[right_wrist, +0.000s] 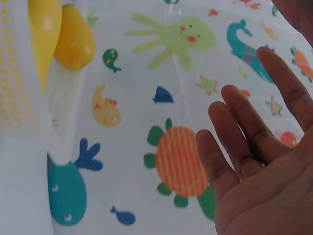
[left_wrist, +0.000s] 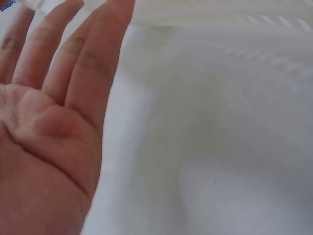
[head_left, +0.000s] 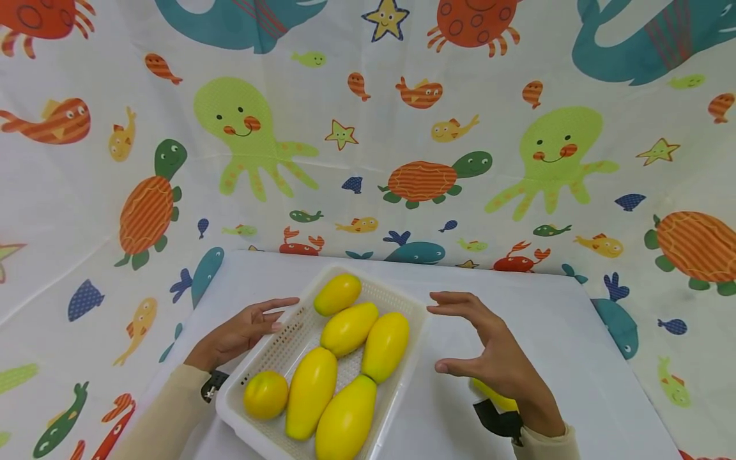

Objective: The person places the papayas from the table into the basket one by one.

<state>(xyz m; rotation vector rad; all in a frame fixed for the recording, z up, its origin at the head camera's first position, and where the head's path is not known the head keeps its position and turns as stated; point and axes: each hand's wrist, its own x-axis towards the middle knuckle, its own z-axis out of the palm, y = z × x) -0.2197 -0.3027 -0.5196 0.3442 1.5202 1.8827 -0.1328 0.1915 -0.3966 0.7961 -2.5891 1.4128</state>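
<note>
A white plastic basket (head_left: 270, 353) stands at a slant on the table in the head view. Inside lie several long yellow fruits (head_left: 345, 418), like mangoes or papayas, and a rounder yellow fruit (head_left: 266, 395). My left hand (head_left: 244, 331) is at the basket's left side, its fingers extended by the rim; whether they press on it I cannot tell. To the right of the basket, my right hand (head_left: 497, 351) is held apart from it, thumb and fingers spread around nothing. Another yellow thing (head_left: 493, 394) shows partly behind the right wrist.
The white table (head_left: 575, 358) reaches back to a hanging cloth (head_left: 374, 134) printed with sea animals. This cloth also runs along the left and right sides. Dark straps (head_left: 499, 418) circle the wrists.
</note>
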